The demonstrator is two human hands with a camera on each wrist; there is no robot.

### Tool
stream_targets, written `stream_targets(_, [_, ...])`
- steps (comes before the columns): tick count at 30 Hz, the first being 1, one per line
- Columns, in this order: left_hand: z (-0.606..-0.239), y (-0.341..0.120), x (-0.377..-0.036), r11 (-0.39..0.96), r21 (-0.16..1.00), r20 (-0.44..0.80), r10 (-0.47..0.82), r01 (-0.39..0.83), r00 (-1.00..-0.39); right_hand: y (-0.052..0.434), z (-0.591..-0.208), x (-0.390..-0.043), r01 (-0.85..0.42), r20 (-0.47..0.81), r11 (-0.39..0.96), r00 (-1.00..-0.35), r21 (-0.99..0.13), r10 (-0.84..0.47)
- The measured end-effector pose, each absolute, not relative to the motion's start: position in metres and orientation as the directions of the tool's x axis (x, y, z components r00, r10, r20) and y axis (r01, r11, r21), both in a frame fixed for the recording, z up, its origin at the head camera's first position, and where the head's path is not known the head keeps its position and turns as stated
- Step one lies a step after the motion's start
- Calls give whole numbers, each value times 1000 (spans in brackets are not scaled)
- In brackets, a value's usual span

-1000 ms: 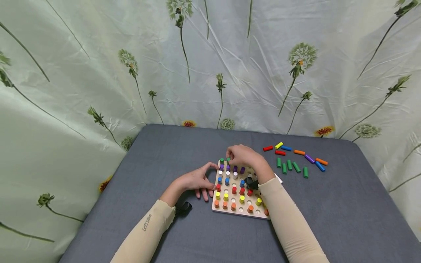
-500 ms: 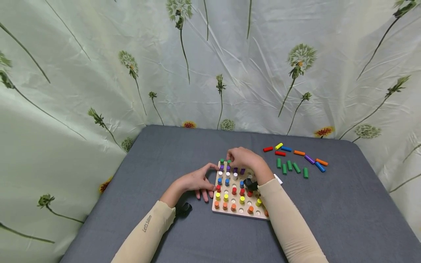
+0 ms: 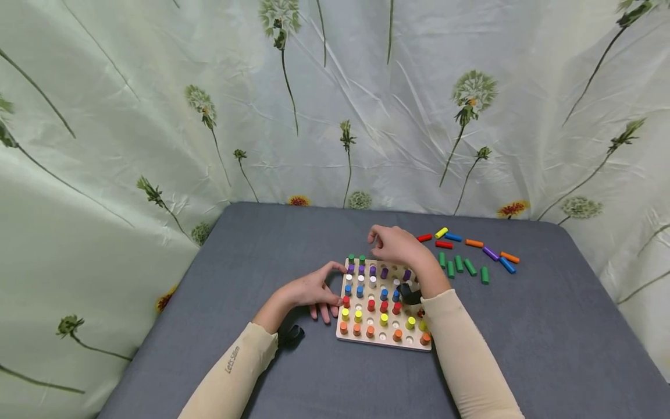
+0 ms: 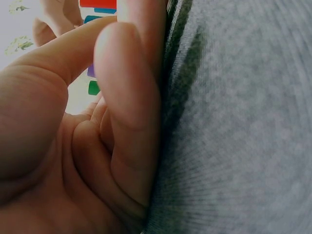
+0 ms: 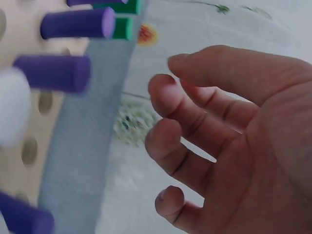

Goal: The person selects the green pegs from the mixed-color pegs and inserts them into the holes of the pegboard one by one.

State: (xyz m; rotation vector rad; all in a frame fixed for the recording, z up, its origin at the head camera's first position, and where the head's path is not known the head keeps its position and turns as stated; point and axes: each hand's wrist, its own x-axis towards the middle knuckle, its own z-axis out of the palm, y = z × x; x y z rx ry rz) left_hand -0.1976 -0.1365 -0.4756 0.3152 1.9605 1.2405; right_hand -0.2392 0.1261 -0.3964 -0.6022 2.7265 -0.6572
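A pale wooden pegboard bears rows of coloured pegs, with some holes bare. My left hand rests at the board's left edge, thumb by the red peg and index fingertip by the purple peg. Its other fingers lie on the grey cloth. Over the far edge hovers my right hand, holding nothing; in the right wrist view its fingers are loosely bent and apart. Two green pegs stand in the far-left holes. The right forearm hides part of the board's right side.
Several loose green pegs lie on the cloth beyond the board's right side. Farther back lie red pegs, a yellow peg, and blue, orange and purple ones. A flower-print curtain hangs behind the table.
My right hand has lifted off the second green peg and moved right and away from me. That peg stays in its hole. The left hand keeps its place.
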Motion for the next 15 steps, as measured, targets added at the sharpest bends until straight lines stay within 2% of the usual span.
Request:
stream_targets(7, [-477,-134,-197,503,842,-492,567,-195,-661,162,-384,-227,-248,-87,810,-935,-532,-343])
stream_targets(15, [-478,-134,-199,496,846,-486,562,-197,-669,198,-377,-221,-196,-41,806,-964,-559,-263])
